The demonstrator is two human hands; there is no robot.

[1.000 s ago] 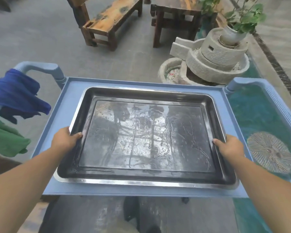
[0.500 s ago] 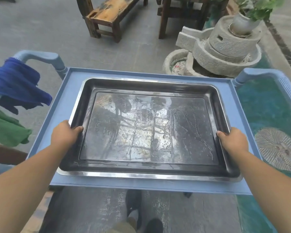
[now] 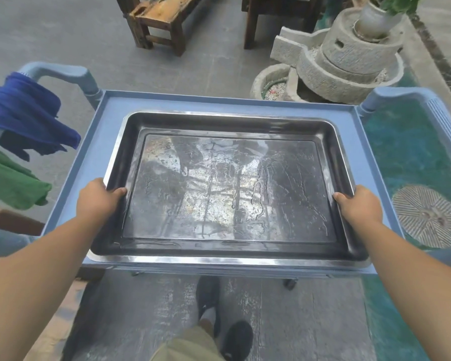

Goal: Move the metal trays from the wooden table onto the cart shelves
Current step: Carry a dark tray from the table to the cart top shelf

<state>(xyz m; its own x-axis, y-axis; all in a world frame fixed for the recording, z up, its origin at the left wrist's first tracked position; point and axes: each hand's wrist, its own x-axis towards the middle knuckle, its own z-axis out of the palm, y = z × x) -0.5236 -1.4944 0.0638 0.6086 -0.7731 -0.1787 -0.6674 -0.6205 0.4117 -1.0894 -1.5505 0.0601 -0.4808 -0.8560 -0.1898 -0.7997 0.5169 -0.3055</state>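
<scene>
We cannot see the fingers of our left hand (image 3: 98,201) or right hand (image 3: 359,208); they curl under the rim of the metal tray (image 3: 229,188), and only the thumbs show on top. The tray covers most of the cart's top shelf (image 3: 107,121), and its near edge hides the shelf's front lip; the lower shelves are out of sight beneath. The blue cloth (image 3: 26,115) and green cloth (image 3: 8,178) run off the left edge. The wooden bench (image 3: 162,19), the potted plant (image 3: 399,3) and our trouser leg (image 3: 188,345) are cut by the frame.
</scene>
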